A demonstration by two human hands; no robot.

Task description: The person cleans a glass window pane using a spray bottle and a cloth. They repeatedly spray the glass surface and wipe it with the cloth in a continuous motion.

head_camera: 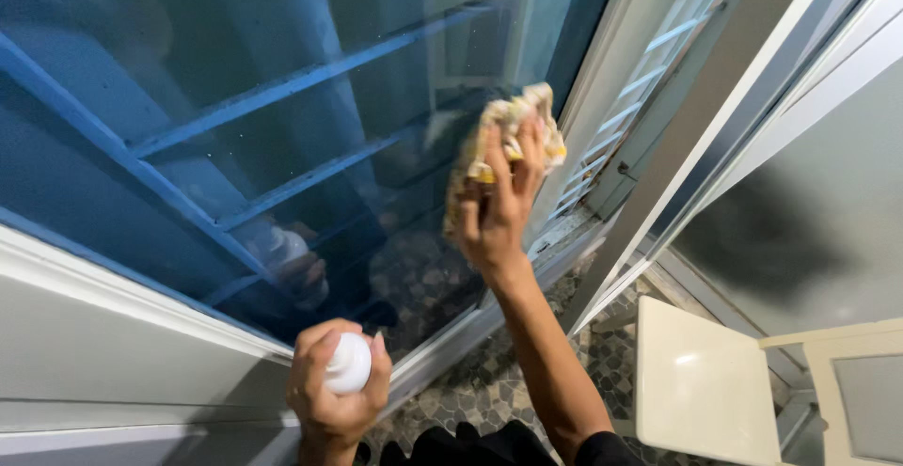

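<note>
My right hand [496,210] presses a crumpled yellow-and-white cloth [513,127] flat against the blue-tinted glass pane [235,71] of a window or door, near the pane's right edge. My left hand [331,389] is lower and closer to me, wrapped around a white spray bottle [349,363] whose rounded top shows between the fingers. The bottle and hand are mirrored faintly in the glass. Blue bars show behind the pane.
A white frame [113,283] runs under the glass. To the right stand a white post [696,137] and a second frosted panel [809,212]. A white plastic chair [701,381] is at lower right on a pebble-patterned floor [489,391].
</note>
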